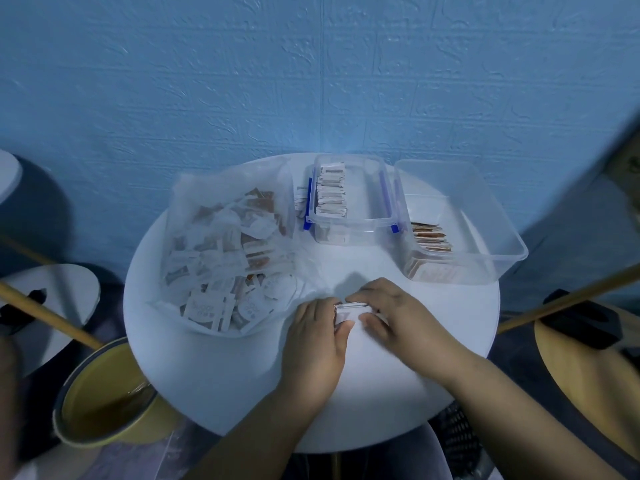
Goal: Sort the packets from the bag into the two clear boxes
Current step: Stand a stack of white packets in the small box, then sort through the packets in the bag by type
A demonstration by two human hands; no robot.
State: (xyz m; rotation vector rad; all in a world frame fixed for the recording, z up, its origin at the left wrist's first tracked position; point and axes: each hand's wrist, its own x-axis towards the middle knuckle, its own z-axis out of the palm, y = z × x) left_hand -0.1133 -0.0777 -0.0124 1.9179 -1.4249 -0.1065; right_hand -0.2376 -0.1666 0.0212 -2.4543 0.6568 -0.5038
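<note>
both hands, left hand (317, 336) and right hand (398, 315), pinch a small stack of packets (346, 311) on the white table (363, 393) between bag (225, 258) and clear boxes (349, 199); squaring its edges evenly should ease filing.

left hand (317, 336): fingers curled, pinching packet stack (343, 314) | right hand (393, 315): gripping same stack | forearms converge

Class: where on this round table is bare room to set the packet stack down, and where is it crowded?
Bare: the near edge of the table around the left hand and right hand, and the centre between bag, small box and large box. Crowded: the back.
</note>
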